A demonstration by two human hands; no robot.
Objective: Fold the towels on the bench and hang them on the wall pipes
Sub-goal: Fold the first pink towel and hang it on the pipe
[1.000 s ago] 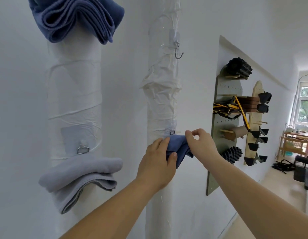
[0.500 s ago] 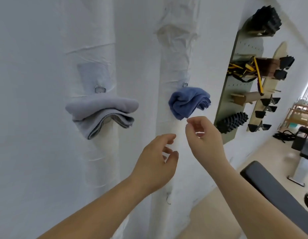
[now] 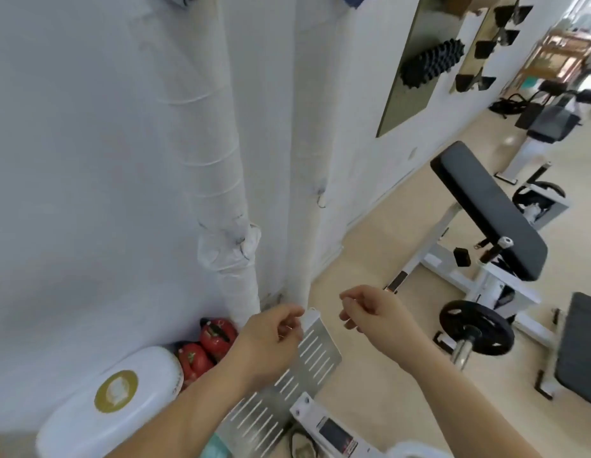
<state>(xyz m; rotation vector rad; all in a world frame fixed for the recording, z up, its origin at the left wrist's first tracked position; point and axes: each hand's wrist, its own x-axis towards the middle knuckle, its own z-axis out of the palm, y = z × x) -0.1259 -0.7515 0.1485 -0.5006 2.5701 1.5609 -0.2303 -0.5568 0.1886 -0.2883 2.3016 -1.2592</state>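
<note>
The left hand (image 3: 271,328) holds nothing. Its fingers are loosely bent, with the tips close together. The right hand (image 3: 373,312) holds nothing too, and its fingers are softly curled. Both hands hang low in front of the person, a little apart, and the bare arms reach in from the bottom of the view. Just past them two white wrapped pipes go up the wall, the left pipe (image 3: 221,153) and the right pipe (image 3: 307,143). The right one has a small hook (image 3: 321,200) on it. No towel is on the part of the pipes that shows. At the very top edge there is a small blue bit (image 3: 449,0) that may be a hung towel, but too little shows to be sure. The black bench (image 3: 485,206) stands off to the right, and I see no towel on it. So I think the hanging is mostly or all done. The hands are free to get another towel if one is left.
</note>
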